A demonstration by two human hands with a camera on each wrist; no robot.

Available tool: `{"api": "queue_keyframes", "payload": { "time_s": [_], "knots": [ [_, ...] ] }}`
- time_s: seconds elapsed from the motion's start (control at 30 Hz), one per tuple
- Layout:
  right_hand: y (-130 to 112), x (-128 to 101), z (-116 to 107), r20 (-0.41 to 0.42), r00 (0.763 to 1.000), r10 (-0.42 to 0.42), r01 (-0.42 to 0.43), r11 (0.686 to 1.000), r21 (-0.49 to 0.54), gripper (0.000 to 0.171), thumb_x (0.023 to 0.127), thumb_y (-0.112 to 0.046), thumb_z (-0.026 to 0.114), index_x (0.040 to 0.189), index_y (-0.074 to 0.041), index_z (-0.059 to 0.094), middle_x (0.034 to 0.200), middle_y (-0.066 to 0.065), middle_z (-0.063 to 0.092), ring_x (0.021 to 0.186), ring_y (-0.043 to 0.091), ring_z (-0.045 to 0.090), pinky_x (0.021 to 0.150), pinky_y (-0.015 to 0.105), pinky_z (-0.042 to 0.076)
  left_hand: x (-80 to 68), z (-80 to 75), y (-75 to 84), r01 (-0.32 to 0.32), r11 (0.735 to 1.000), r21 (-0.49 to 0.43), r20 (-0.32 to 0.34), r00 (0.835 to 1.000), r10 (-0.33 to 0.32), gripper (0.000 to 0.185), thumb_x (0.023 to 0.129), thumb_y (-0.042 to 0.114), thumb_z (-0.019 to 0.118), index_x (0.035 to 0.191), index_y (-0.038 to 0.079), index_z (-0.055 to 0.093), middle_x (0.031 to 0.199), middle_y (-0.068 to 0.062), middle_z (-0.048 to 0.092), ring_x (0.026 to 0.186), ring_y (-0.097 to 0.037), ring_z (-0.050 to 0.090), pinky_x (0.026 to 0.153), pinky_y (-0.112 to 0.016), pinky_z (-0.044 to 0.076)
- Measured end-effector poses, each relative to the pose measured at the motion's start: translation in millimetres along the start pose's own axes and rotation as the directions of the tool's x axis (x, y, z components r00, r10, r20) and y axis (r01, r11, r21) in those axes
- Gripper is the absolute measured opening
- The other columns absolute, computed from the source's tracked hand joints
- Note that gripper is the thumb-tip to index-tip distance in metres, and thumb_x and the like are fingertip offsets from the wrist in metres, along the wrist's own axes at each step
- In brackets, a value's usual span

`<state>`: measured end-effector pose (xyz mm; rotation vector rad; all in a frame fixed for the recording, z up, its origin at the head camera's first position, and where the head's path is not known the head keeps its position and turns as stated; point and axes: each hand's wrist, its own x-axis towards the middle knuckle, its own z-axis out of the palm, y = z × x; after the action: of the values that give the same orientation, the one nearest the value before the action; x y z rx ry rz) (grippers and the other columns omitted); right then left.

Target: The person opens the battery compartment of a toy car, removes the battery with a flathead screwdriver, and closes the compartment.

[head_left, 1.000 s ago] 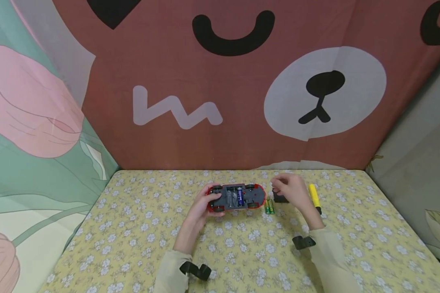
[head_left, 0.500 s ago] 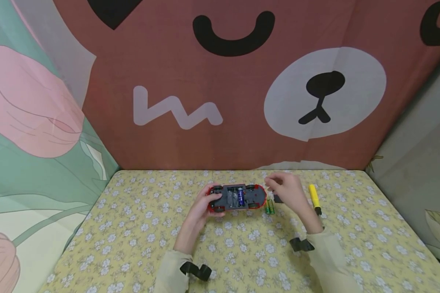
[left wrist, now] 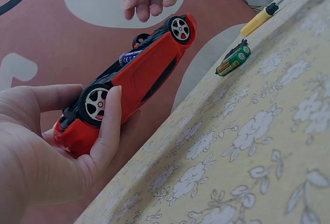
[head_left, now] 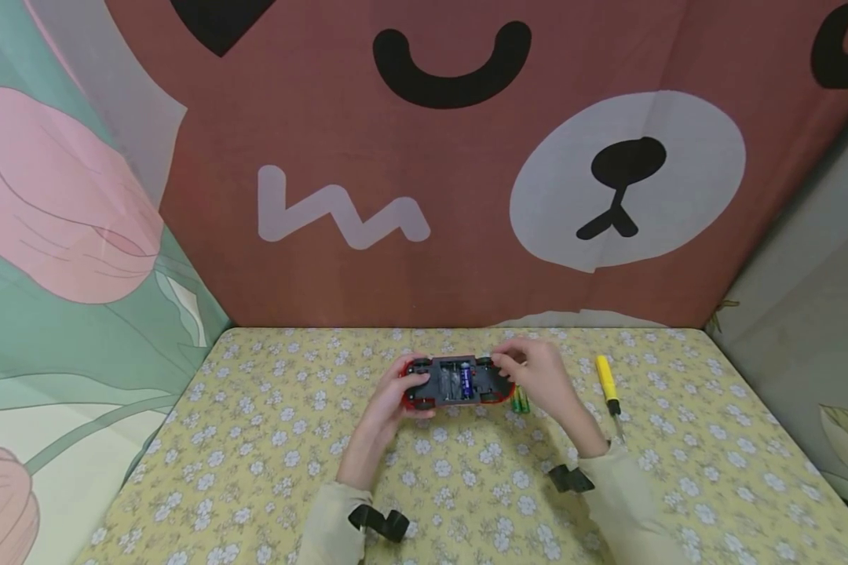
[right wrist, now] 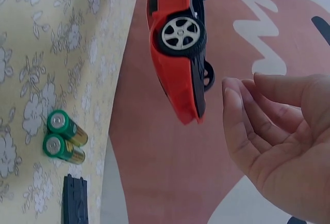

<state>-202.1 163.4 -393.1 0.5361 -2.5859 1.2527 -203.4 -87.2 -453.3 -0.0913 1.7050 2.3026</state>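
Note:
A red toy car (head_left: 491, 386) is held upside down above the table by my left hand (head_left: 387, 394), whose thumb lies on the black underside. The left wrist view shows the fingers around a rear-looking end of the car (left wrist: 149, 77), beside a wheel. In its open battery compartment sits one blue battery (head_left: 466, 381); the other bay looks bare. My right hand (head_left: 542, 378) hovers over the car's right end. In the right wrist view that hand (right wrist: 281, 141) is a little apart from the car, fingers bent, thumb close to the fingertips, nothing visible between them.
Two green batteries (right wrist: 66, 135) lie side by side on the flowered tabletop, below the car's right end. Near them is a small black cover (right wrist: 76, 201). Farther right lies a yellow screwdriver (head_left: 608, 380) with a black collar. A printed curtain (head_left: 466, 275) stands behind the table.
My right hand has moved left, from above the black cover to over the car's right end. The left hand and the car have stayed almost still.

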Motion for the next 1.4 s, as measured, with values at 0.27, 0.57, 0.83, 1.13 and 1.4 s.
{"api": "queue_keyframes", "payload": {
  "time_s": [0.27, 0.57, 0.83, 1.13, 1.4],
  "knots": [
    [-6, -2, 9, 0.026, 1.0, -0.011, 0.012, 1.0, -0.016, 0.009, 0.097, -0.003, 0.072, 0.103, 0.0, 0.076, 0.083, 0.007, 0.073, 0.068, 0.019, 0.067, 0.056, 0.028, 0.058, 1.1, 0.9, -2.6, 0.004, 1.0, 0.009, 0.003, 1.0, -0.004, 0.04, 0.099, 0.012, 0.063, 0.138, 0.009, 0.056, 0.138, -0.022, 0.052, 0.102, -0.035, 0.063, 0.057, -0.031, 0.064],
    [-6, -3, 19, 0.044, 0.998, -0.038, 0.04, 0.999, -0.038, 0.009, 0.096, -0.004, 0.072, 0.103, -0.001, 0.076, 0.08, 0.004, 0.071, 0.066, 0.012, 0.063, 0.052, 0.026, 0.053, 1.1, 2.4, -1.6, 0.017, 1.0, 0.008, 0.015, 1.0, -0.018, 0.042, 0.1, 0.012, 0.063, 0.14, 0.009, 0.054, 0.139, -0.023, 0.051, 0.101, -0.034, 0.064, 0.056, -0.03, 0.063],
    [-6, -3, 26, 0.016, 0.997, -0.073, 0.074, 0.993, -0.087, 0.007, 0.093, -0.001, 0.076, 0.1, -0.001, 0.077, 0.085, 0.005, 0.074, 0.068, 0.012, 0.065, 0.057, 0.028, 0.056, 0.1, 3.8, -2.3, 0.026, 1.0, 0.016, 0.008, 1.0, -0.026, 0.043, 0.099, 0.013, 0.064, 0.141, 0.01, 0.055, 0.141, -0.022, 0.049, 0.102, -0.034, 0.063, 0.058, -0.031, 0.064],
    [-6, -4, 33, 0.027, 0.999, -0.039, 0.042, 0.99, -0.134, 0.013, 0.093, -0.001, 0.075, 0.106, -0.001, 0.077, 0.095, 0.008, 0.072, 0.08, 0.019, 0.067, 0.066, 0.035, 0.06, 0.1, 4.4, -2.4, 0.028, 0.999, 0.033, 0.022, 0.999, -0.028, 0.042, 0.1, 0.014, 0.064, 0.142, 0.009, 0.055, 0.141, -0.021, 0.05, 0.1, -0.033, 0.064, 0.059, -0.032, 0.064],
    [-10, -6, 39, 0.044, 0.999, -0.02, 0.027, 0.982, -0.185, 0.015, 0.093, -0.001, 0.075, 0.107, 0.001, 0.076, 0.093, 0.008, 0.066, 0.078, 0.019, 0.063, 0.065, 0.035, 0.058, -0.3, 3.8, -2.6, 0.029, 0.999, 0.036, 0.038, 0.999, -0.03, 0.048, 0.101, 0.015, 0.063, 0.146, 0.006, 0.05, 0.142, -0.02, 0.05, 0.099, -0.032, 0.066, 0.059, -0.032, 0.065]
  ]
}}
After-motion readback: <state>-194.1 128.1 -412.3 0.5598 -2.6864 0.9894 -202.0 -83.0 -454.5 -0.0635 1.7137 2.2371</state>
